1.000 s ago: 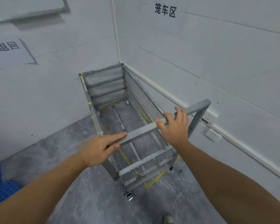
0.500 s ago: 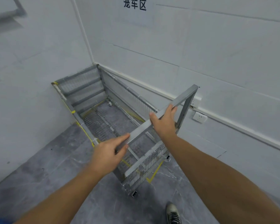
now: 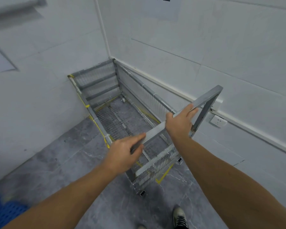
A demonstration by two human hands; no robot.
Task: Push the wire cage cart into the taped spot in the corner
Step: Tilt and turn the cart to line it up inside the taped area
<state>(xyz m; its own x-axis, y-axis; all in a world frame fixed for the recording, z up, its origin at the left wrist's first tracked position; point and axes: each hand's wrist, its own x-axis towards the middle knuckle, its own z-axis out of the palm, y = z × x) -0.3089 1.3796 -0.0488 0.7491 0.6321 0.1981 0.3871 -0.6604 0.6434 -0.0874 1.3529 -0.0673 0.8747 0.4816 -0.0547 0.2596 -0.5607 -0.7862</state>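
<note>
Both hands on the handle bar [image 3: 157, 129] of the wire cage cart [image 3: 122, 116]: left hand [image 3: 124, 156] fingers curled around it, right hand [image 3: 180, 124] fingers draped loosely over (thumb underneath). Cart tucked into far corner, inside yellow floor tape [image 3: 163, 176].

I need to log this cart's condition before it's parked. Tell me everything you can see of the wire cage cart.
The wire cage cart is grey metal: wire mesh walls and floor in a bar frame, open on top, empty, with small casters below. It stands upright, its far end in the wall corner, over yellow tape on the floor. A raised handle frame stands at the near end. The left hand and right hand both grip its top bar.
</note>
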